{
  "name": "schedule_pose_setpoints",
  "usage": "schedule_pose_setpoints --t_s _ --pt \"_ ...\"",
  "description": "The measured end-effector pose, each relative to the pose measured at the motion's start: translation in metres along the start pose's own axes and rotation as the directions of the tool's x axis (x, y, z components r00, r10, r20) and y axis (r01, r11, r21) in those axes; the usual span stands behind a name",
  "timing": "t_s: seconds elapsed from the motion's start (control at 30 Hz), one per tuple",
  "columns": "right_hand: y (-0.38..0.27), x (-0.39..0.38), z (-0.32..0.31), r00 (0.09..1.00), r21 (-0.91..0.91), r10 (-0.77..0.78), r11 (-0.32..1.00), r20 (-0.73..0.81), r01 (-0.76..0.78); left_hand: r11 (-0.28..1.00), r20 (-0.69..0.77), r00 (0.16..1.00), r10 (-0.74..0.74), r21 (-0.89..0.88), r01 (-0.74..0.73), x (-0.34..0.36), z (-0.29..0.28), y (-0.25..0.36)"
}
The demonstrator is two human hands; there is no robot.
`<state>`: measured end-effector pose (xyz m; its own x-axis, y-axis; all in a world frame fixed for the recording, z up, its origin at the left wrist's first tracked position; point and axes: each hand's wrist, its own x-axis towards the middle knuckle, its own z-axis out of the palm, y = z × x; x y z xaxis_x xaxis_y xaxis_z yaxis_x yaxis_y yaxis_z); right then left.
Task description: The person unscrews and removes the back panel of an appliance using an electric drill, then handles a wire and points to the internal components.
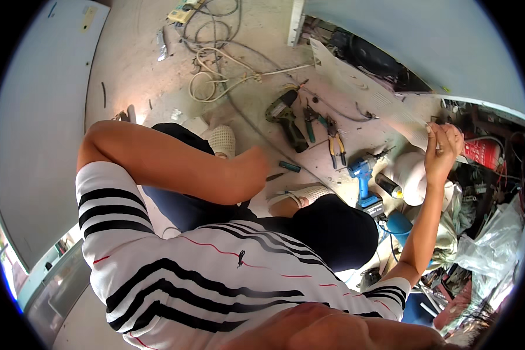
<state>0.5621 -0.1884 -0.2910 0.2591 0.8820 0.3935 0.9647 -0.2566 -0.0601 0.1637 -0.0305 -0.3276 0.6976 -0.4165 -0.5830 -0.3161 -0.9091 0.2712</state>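
Note:
My right hand [443, 143] pinches one end of a long, thin, pale panel [385, 108] with rows of slots along it. The panel slants up and left to the opening at the bottom of a large grey cabinet [449, 41]. Inside that opening sits a black rounded unit [370, 55]. My left hand [252, 175] is bent in front of my body, above my knees. Motion smears it and its fingers do not show. Below it on the floor lies a small dark green piece [290, 167].
Across the floor lie a green drill [287, 119], green-handled pliers [310, 122], yellow-handled pliers [336, 143] and a blue drill [363, 178]. Tangled cables [216, 70] spread beyond. At right are a red cylinder [483, 153] and a plastic bag [493, 239]; another large panel [46, 116] stands left.

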Motion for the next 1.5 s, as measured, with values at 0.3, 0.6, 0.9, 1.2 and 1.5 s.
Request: schedule_pose_setpoints --t_s 0.3,0.6,0.9,1.2,1.5 --pt "0.021 -0.05 0.086 0.994 0.079 0.056 0.996 -0.098 -0.049 0.945 -0.013 0.999 0.029 -0.326 -0.032 0.01 0.018 0.008" --pt "0.031 -0.074 0.096 0.992 0.132 0.12 0.985 -0.04 -0.114 0.974 -0.031 0.999 -0.014 -0.228 0.006 0.018 0.02 -0.018" --pt "0.042 -0.083 0.092 0.989 0.009 0.148 0.989 0.02 -0.148 0.901 0.114 0.991 -0.063 -0.42 0.106 0.078 0.029 -0.126" --pt "0.069 -0.049 0.101 0.991 -0.053 0.107 0.993 0.078 -0.103 0.592 -0.382 0.559 -0.736 -0.763 0.258 0.115 0.028 -0.245" --pt "0.047 -0.069 0.117 0.965 -0.105 0.256 0.959 -0.063 -0.262 0.341 -0.388 0.441 -0.809 -0.922 -0.184 0.158 0.057 -0.262"
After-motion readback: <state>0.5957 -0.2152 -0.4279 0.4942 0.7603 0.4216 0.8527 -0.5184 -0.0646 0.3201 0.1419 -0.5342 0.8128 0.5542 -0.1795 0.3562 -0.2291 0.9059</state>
